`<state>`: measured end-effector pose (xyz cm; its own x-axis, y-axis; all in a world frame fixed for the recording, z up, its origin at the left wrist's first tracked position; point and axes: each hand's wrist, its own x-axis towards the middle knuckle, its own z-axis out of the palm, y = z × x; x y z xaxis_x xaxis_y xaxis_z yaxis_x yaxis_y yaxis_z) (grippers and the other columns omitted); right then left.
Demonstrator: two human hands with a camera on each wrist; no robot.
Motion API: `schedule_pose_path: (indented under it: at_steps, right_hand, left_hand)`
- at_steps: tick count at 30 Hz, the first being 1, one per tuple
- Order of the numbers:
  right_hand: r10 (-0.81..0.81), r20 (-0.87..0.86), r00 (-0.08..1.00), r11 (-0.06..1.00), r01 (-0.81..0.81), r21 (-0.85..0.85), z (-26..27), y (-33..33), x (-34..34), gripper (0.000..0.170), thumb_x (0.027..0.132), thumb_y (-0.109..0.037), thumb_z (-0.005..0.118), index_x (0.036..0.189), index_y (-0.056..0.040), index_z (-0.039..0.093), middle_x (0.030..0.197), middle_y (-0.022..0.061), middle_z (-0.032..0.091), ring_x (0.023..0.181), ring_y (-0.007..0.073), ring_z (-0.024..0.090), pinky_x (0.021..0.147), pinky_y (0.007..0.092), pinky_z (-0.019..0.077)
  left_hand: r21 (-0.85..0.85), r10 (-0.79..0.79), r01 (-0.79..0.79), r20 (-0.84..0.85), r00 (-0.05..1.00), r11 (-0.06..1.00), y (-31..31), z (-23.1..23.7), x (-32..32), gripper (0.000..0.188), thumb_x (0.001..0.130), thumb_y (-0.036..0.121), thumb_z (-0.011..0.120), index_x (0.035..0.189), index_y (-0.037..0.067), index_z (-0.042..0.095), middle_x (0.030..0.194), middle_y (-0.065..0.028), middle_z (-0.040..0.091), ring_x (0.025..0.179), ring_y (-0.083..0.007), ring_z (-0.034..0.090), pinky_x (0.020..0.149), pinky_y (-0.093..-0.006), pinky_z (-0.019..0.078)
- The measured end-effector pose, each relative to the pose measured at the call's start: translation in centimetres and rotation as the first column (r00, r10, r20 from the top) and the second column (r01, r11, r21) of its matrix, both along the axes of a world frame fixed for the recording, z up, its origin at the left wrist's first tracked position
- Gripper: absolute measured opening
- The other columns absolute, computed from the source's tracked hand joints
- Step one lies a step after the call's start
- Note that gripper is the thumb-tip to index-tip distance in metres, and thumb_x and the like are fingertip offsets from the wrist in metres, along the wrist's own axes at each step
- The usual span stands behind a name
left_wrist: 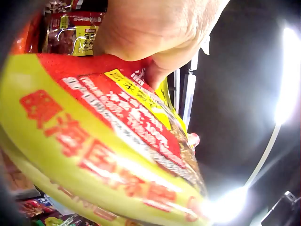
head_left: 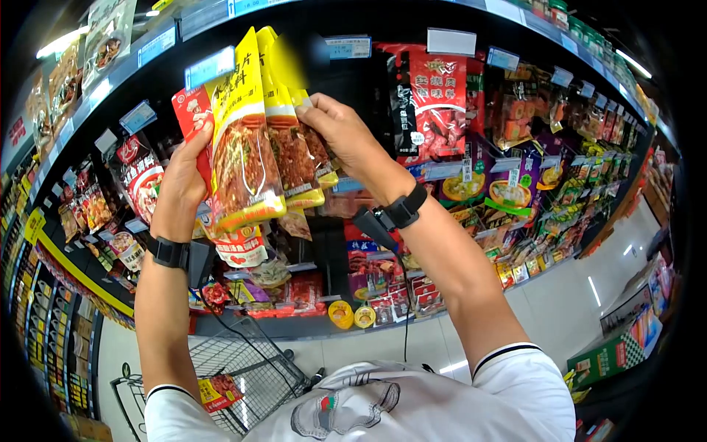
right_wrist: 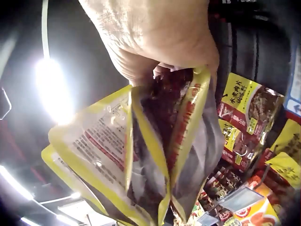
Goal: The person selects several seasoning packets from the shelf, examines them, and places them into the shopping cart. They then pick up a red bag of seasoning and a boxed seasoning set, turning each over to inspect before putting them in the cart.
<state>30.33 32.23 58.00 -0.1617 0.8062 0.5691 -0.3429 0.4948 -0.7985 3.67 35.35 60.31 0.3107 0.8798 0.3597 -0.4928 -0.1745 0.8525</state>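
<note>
Several yellow seasoning packets (head_left: pixel 247 147) with a meat picture hang fanned out between the two hands in the head view. The left hand (head_left: pixel 182 173) grips their left edge, thumb in front, beside a red packet (head_left: pixel 193 110). The right hand (head_left: pixel 342 136) pinches the upper right part of the rear packets. In the left wrist view a red and yellow packet back (left_wrist: pixel 127 122) fills the front under the left hand (left_wrist: pixel 155 33). The right wrist view has the right hand (right_wrist: pixel 155 37) holding several packets (right_wrist: pixel 108 146) by their edge.
Red packets (head_left: pixel 440 103) hang on the shelf to the right, purple ones (head_left: pixel 512 180) lower down. Price tags (head_left: pixel 210 68) stick out along the rails. Below stands a wire shopping cart (head_left: pixel 254 353) with a red and yellow packet (head_left: pixel 219 392) in it.
</note>
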Motion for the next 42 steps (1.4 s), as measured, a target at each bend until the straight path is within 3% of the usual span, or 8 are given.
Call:
schedule_pose_path:
  at_steps: [6, 10, 12, 14, 17, 21, 29, 42]
  right_hand:
    - [-0.122, 0.168, 0.978, 0.992, 0.127, -0.018, -1.1, -3.2, 0.2, 0.022, 0.096, -0.021, 0.058, 0.099, 0.0004, 0.063, 0.086, -0.0006, 0.061, 0.077, 0.0041, 0.052, 0.068, 0.0231, 0.0436]
    - [0.075, 0.215, 0.974, 0.953, -0.007, -0.304, -4.0, -6.7, 1.1, 0.025, 0.098, -0.024, 0.055, 0.104, -0.0007, 0.06, 0.086, -0.0011, 0.058, 0.081, 0.0053, 0.052, 0.072, 0.0225, 0.0435]
    - [0.135, 0.117, 0.984, 0.978, -0.114, -0.172, -6.2, -7.7, 0.8, 0.028, 0.102, -0.029, 0.052, 0.108, -0.0032, 0.059, 0.095, -0.001, 0.057, 0.092, 0.0052, 0.052, 0.082, 0.0228, 0.0427]
    - [0.239, 0.057, 0.969, 0.931, -0.212, -0.296, -8.0, -8.7, 1.2, 0.044, 0.105, -0.039, 0.046, 0.124, -0.0006, 0.053, 0.12, 0.0015, 0.057, 0.112, 0.0095, 0.05, 0.096, 0.0265, 0.0404]
    - [0.303, 0.091, 0.949, 0.946, -0.289, -0.144, -10.1, -9.6, 0.0, 0.075, 0.1, -0.053, 0.049, 0.147, 0.0032, 0.033, 0.146, 0.0129, 0.044, 0.138, 0.02, 0.038, 0.113, 0.0325, 0.0292]
    - [0.33, 0.133, 0.934, 0.933, -0.302, -0.198, -11.8, -11.1, -1.3, 0.093, 0.09, -0.058, 0.063, 0.15, 0.0026, 0.024, 0.145, 0.0157, 0.042, 0.136, 0.0224, 0.039, 0.113, 0.0342, 0.0305]
    - [0.305, 0.148, 0.941, 0.901, -0.235, -0.364, -16.1, -11.8, -3.2, 0.056, 0.095, -0.024, 0.066, 0.138, 0.0025, 0.042, 0.127, 0.0114, 0.059, 0.115, 0.0157, 0.057, 0.1, 0.0306, 0.044]
    - [0.23, 0.074, 0.97, 0.853, -0.164, -0.495, -21.5, -11.9, -3.9, 0.027, 0.099, -0.016, 0.06, 0.121, 0.0015, 0.06, 0.111, 0.0075, 0.069, 0.095, 0.0128, 0.065, 0.085, 0.0279, 0.0518]
  left_hand:
    - [0.016, 0.019, -0.018, -0.036, 0.999, 1.0, -4.0, -1.7, 0.4, 0.032, 0.097, 0.019, 0.062, 0.121, -0.002, 0.061, 0.115, -0.0125, 0.069, 0.098, -0.0204, 0.069, 0.09, -0.0341, 0.056]
    - [0.016, 0.063, -0.062, -0.072, 0.995, 0.998, -7.5, -4.5, 0.3, 0.034, 0.098, 0.019, 0.06, 0.125, -0.001, 0.057, 0.12, -0.0121, 0.067, 0.104, -0.0198, 0.067, 0.092, -0.0347, 0.0544]
    - [0.013, 0.13, -0.13, -0.132, 0.983, 0.991, -9.5, -6.1, -0.3, 0.035, 0.097, 0.018, 0.06, 0.127, -0.001, 0.056, 0.122, -0.0116, 0.066, 0.105, -0.0193, 0.067, 0.094, -0.0343, 0.0528]
    - [-0.026, 0.207, -0.214, -0.167, 0.964, 0.976, -11.7, -7.4, -0.3, 0.036, 0.096, 0.018, 0.062, 0.126, -0.001, 0.057, 0.122, -0.01, 0.066, 0.106, -0.0182, 0.066, 0.095, -0.0334, 0.0509]
    - [-0.091, 0.224, -0.242, -0.174, 0.959, 0.966, -14.4, -9.3, 0.0, 0.034, 0.095, 0.018, 0.065, 0.123, 0.0, 0.059, 0.115, -0.0092, 0.068, 0.097, -0.0159, 0.067, 0.086, -0.0305, 0.0545]
    - [-0.12, 0.291, -0.316, -0.191, 0.937, 0.941, -15.9, -12.6, -0.6, 0.032, 0.096, 0.019, 0.064, 0.122, 0.0, 0.06, 0.113, -0.0081, 0.068, 0.096, -0.0142, 0.067, 0.085, -0.0295, 0.0544]
    - [-0.246, 0.378, -0.421, -0.204, 0.903, 0.873, -19.7, -17.2, -0.5, 0.033, 0.096, 0.017, 0.065, 0.124, 0.001, 0.058, 0.116, -0.0079, 0.068, 0.1, -0.0144, 0.067, 0.087, -0.0294, 0.0538]
    - [-0.39, 0.328, -0.386, -0.209, 0.921, 0.836, -22.1, -21.2, -0.5, 0.03, 0.094, 0.015, 0.067, 0.12, 0.002, 0.061, 0.114, -0.0078, 0.069, 0.097, -0.0128, 0.068, 0.086, -0.0284, 0.0547]
